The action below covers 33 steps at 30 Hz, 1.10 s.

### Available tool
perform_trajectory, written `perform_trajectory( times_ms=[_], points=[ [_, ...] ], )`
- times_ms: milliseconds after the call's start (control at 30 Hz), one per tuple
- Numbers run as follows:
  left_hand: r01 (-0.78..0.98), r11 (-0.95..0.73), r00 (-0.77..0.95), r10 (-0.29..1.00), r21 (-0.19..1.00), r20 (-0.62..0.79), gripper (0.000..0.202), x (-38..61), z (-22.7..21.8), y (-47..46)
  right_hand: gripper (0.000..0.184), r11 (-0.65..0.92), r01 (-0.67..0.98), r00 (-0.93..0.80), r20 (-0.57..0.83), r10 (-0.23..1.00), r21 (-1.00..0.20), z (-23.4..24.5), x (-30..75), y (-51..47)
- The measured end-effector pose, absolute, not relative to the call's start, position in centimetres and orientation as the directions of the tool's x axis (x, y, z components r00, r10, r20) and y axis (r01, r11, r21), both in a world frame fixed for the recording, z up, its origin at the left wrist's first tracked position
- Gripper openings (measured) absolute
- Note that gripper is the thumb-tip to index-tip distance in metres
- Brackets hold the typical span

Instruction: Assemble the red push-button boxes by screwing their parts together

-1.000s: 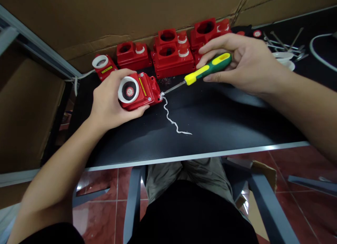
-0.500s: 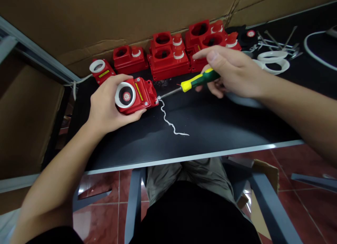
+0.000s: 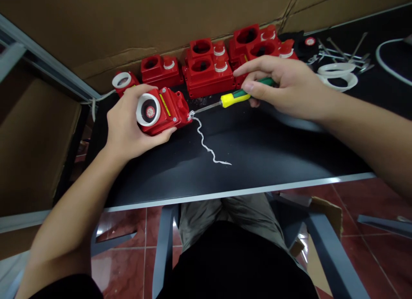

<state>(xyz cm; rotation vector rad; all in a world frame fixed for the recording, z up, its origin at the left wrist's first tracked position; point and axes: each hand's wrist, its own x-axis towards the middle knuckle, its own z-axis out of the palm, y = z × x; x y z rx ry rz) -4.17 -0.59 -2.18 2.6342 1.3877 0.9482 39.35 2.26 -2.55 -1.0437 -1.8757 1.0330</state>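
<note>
Red box (image 3: 162,112) sat on the table (image 3: 257,153), left hand (image 3: 125,125) clamped round it | right hand (image 3: 286,88) gripped screwdriver (image 3: 233,98), tip at box's right end by white cord (image 3: 207,144) | best: keep tip straight, box steady

A red switch box (image 3: 164,111), ringed in white around a black dial with a small red-and-white centre and striped with a yellow label, is being shown against a black worktop (image 3: 257,148). A yellow-and-green screwdriver (image 3: 240,95) is being seen beside a white wavy cord (image 3: 206,146). Red housings (image 3: 209,67) are being backed by brown cardboard (image 3: 144,19).
</note>
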Motion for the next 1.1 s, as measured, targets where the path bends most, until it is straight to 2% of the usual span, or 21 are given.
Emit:
perform_trajectory(
  times_ms=[100, 200, 367, 567, 733, 800, 900, 1000, 1100],
  points=[
    [0.749, -0.594, 0.410, 0.764, 0.294, 0.498, 0.095, -4.0, -2.3, -0.5, 0.053, 0.299, 0.220, -0.396, 0.195, 0.897, -0.928, -2.2, 39.3, 2.2],
    [0.745, -0.583, 0.405, 0.781, 0.324, 0.475, 0.096, -3.7, -2.2, -0.5, 0.067, 0.313, 0.197, -0.344, 0.233, 0.910, -0.929, -2.2, 39.1, 2.3],
    [0.761, -0.574, 0.434, 0.796, 0.301, 0.422, 0.092, -3.0, -1.9, -0.9, 0.070, 0.346, 0.049, -0.288, 0.319, 0.903, -0.937, -2.2, 38.7, 2.3],
    [0.768, -0.595, 0.469, 0.775, 0.237, 0.424, 0.085, -2.4, -1.8, -1.5, 0.043, 0.247, -0.021, -0.390, 0.235, 0.890, -0.969, -1.7, 38.1, 1.0],
    [0.788, -0.575, 0.449, 0.781, 0.221, 0.435, 0.078, -2.5, -1.9, -1.5, 0.037, 0.196, -0.008, -0.424, 0.181, 0.887, -0.981, -1.4, 38.0, 0.4],
    [0.787, -0.577, 0.450, 0.778, 0.217, 0.439, 0.079, -2.6, -1.9, -1.4, 0.042, 0.143, -0.001, -0.439, 0.129, 0.889, -0.990, -1.3, 38.1, 0.3],
    [0.774, -0.593, 0.463, 0.769, 0.222, 0.441, 0.080, -2.7, -2.0, -1.4, 0.062, 0.030, 0.027, -0.450, 0.015, 0.893, -0.999, -1.1, 38.2, 0.3],
    [0.770, -0.591, 0.456, 0.773, 0.240, 0.441, 0.078, -2.7, -2.1, -1.3, 0.067, -0.071, 0.069, -0.453, -0.094, 0.887, -0.995, -1.1, 38.2, 0.4],
    [0.752, -0.602, 0.458, 0.770, 0.268, 0.445, 0.085, -2.9, -2.4, -0.9, 0.078, -0.074, 0.098, -0.444, -0.110, 0.889, -0.992, -1.2, 37.9, 0.7]
  ],
)
